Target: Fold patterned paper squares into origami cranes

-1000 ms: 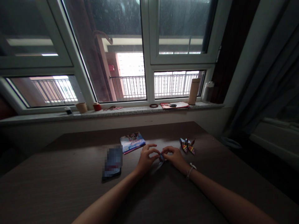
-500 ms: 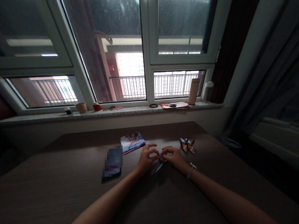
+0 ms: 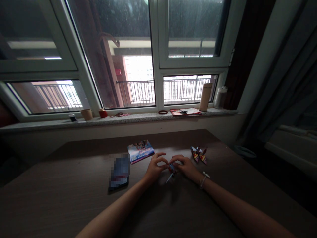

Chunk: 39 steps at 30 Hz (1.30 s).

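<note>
Left hand (image 3: 155, 169) and right hand (image 3: 186, 167) are pinching together on a small folded paper (image 3: 171, 169) between them, above the table (image 3: 74, 172); folded paper cranes (image 3: 198, 155) are sitting beyond the right hand, a printed paper packet (image 3: 140, 151) beyond the left.

A small folded origami piece (image 3: 171, 169) of red and blue patterned paper, one pale point slanting down-left, is pinched between the left hand (image 3: 155, 169) and right hand (image 3: 185, 167).
</note>
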Each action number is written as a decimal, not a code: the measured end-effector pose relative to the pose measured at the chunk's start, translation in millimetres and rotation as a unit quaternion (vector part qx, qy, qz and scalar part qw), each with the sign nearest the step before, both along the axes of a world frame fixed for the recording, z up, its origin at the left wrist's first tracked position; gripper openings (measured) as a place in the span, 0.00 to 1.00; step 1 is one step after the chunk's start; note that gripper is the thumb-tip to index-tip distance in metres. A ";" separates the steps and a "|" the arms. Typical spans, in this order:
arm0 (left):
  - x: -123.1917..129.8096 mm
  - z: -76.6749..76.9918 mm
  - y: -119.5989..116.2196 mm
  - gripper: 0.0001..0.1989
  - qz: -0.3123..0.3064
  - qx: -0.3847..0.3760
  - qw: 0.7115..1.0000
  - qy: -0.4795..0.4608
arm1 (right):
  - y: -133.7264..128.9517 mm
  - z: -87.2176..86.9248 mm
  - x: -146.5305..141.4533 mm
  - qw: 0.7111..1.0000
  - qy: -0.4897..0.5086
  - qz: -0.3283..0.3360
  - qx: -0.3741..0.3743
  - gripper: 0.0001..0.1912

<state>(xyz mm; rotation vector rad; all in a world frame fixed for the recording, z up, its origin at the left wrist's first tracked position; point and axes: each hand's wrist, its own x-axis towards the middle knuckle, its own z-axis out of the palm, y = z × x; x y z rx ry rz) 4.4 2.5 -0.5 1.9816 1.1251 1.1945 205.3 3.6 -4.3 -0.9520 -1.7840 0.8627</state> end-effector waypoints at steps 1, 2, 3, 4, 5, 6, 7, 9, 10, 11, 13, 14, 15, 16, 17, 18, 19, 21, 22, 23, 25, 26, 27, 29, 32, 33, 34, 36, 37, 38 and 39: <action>0.0 -0.2 0.2 0.03 -0.001 -0.002 1.000 -0.001 | -0.1 0.9 0.3 1.000 0.003 0.003 -0.006 0.09; 0.0 -0.5 0.4 0.03 -0.001 -0.004 1.000 -0.003 | -0.3 1.9 0.7 1.000 0.006 0.004 -0.012 0.10; 0.1 -0.8 0.6 0.03 -0.001 -0.005 1.000 -0.005 | -0.6 2.9 1.2 1.000 0.008 0.002 -0.015 0.10; 0.1 -1.0 0.8 0.03 -0.002 -0.006 1.000 -0.006 | -0.9 3.7 1.6 1.000 0.009 0.001 -0.015 0.10; 0.0 -1.1 0.9 0.03 -0.002 -0.006 1.000 -0.006 | -1.2 4.2 1.9 1.000 0.008 -0.001 -0.013 0.10; -0.1 -1.1 0.8 0.02 -0.004 -0.006 1.000 -0.004 | -1.5 4.4 2.1 1.000 0.007 -0.004 -0.011 0.10; -0.3 -0.8 0.7 0.02 -0.005 -0.006 1.000 -0.001 | -1.7 4.1 2.0 1.000 0.006 -0.008 -0.009 0.09; -0.7 0.0 0.1 0.02 -0.009 -0.007 1.000 0.006 | -2.0 2.8 1.3 1.000 0.007 -0.019 -0.012 0.09; -0.9 0.5 -0.2 0.02 -0.010 -0.009 1.000 0.010 | -2.2 1.9 0.8 1.000 0.008 -0.026 -0.014 0.09; -0.9 0.9 -0.5 0.02 -0.010 -0.011 1.000 0.013 | -2.4 1.1 0.2 0.999 0.009 -0.033 -0.014 0.09; -0.6 1.3 -1.0 0.01 -0.003 -0.013 1.000 0.018 | -2.9 -0.1 -1.1 0.999 0.009 -0.046 -0.010 0.08; -0.2 1.2 -1.1 0.01 0.002 -0.012 1.000 0.019 | -3.4 -0.5 -1.8 0.999 0.007 -0.050 -0.006 0.07; 0.4 0.9 -1.2 0.02 0.006 -0.010 1.000 0.020 | -3.9 -0.6 -2.5 0.999 0.006 -0.054 -0.002 0.07; 1.2 0.5 -1.2 0.02 0.010 -0.009 1.000 0.020 | -4.6 -0.6 -3.3 0.998 0.005 -0.057 0.003 0.06; 2.2 0.0 -1.3 0.03 0.014 -0.008 1.000 0.020 | -5.3 -0.6 -4.1 0.998 0.003 -0.059 0.008 0.06; 3.4 -0.5 -1.4 0.03 0.018 -0.008 1.000 0.019 | -6.0 -0.5 -5.1 0.998 0.003 -0.063 0.014 0.06; 4.7 -0.8 -1.7 0.04 0.023 -0.010 1.000 0.017 | -6.9 -0.4 -6.2 0.998 0.003 -0.067 0.020 0.05; 7.5 -0.8 -2.6 0.04 0.037 -0.014 0.999 0.013 | -8.6 -0.1 -8.6 0.997 0.002 -0.072 0.033 0.04; 9.0 -0.4 -3.4 0.05 0.044 -0.015 0.999 0.010 | -9.5 0.2 -9.9 0.997 0.002 -0.074 0.038 0.03; 10.4 0.3 -4.3 0.05 0.050 -0.016 0.999 0.008 | -10.4 0.4 -11.1 0.996 0.001 -0.076 0.042 0.03; 12.7 2.2 -6.5 0.06 0.058 -0.017 0.998 0.007 | -11.6 0.9 -13.0 0.996 -0.002 -0.081 0.043 0.02; 13.6 3.2 -7.6 0.06 0.060 -0.016 0.998 0.007 | -11.8 0.9 -13.7 0.996 -0.003 -0.084 0.041 0.02; 14.2 4.2 -8.6 0.06 0.060 -0.014 0.998 0.008 | -11.6 0.5 -14.1 0.996 -0.001 -0.086 0.038 0.02; 14.9 5.6 -10.0 0.06 0.057 -0.011 0.998 0.011 | -10.2 -1.3 -14.1 0.996 0.011 -0.087 0.031 0.03; 15.1 5.5 -10.0 0.03 0.056 -0.009 0.998 0.010 | -6.5 -5.8 -13.3 0.995 0.039 -0.087 0.018 0.05; 15.2 5.0 -9.5 0.03 0.057 -0.009 0.998 0.007 | -5.5 -7.0 -13.1 0.995 0.046 -0.089 0.013 0.06; 15.2 4.4 -9.0 0.04 0.057 -0.009 0.998 0.004 | -4.7 -7.9 -12.9 0.995 0.052 -0.089 0.007 0.06; 15.6 3.3 -7.8 0.04 0.055 -0.013 0.998 -0.001 | -4.2 -8.3 -13.1 0.995 0.059 -0.086 0.000 0.06; 16.0 2.8 -7.4 0.04 0.055 -0.014 0.998 -0.004 | -4.5 -7.7 -13.3 0.995 0.062 -0.083 -0.002 0.05; 16.4 2.5 -7.1 0.04 0.055 -0.016 0.998 -0.006 | -5.0 -6.8 -13.6 0.995 0.062 -0.081 -0.003 0.05; 16.8 2.3 -6.9 0.05 0.056 -0.017 0.998 -0.008 | -5.6 -5.7 -13.9 0.995 0.062 -0.079 -0.002 0.05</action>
